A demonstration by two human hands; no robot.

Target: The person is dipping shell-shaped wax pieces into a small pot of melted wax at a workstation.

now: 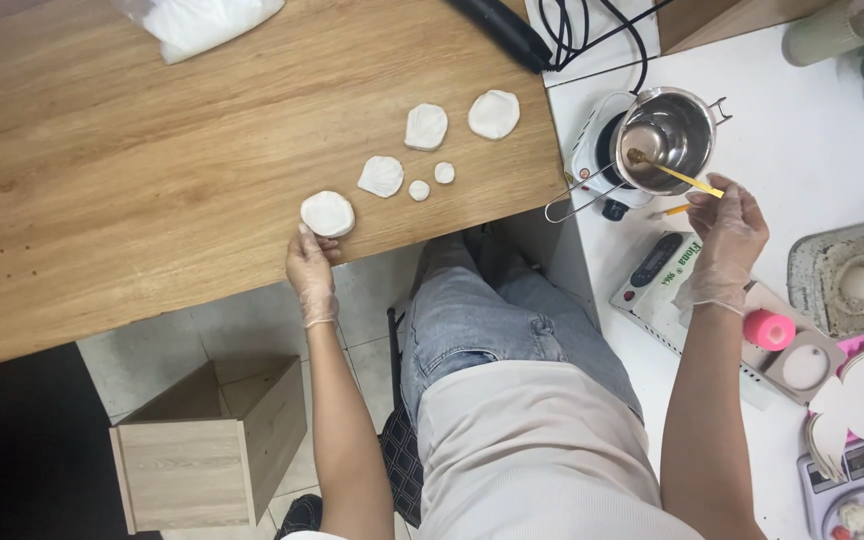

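Gloved, the right hand [727, 235] pinches a yellow stirring stick [674, 174] whose tip dips into the small steel pouring pot [674, 128] on a white hot plate [592, 150]. Fingers loosely curled, the left hand [310, 272] touches the nearest white shell-shaped cast [328, 213] at the wooden table's [102, 180] edge without gripping it. Five more white casts [427, 126] lie beyond, already unmoulded, so that part looks finished. Melting and stirring appear under way; a pink candle [769, 329] stands by the right wrist.
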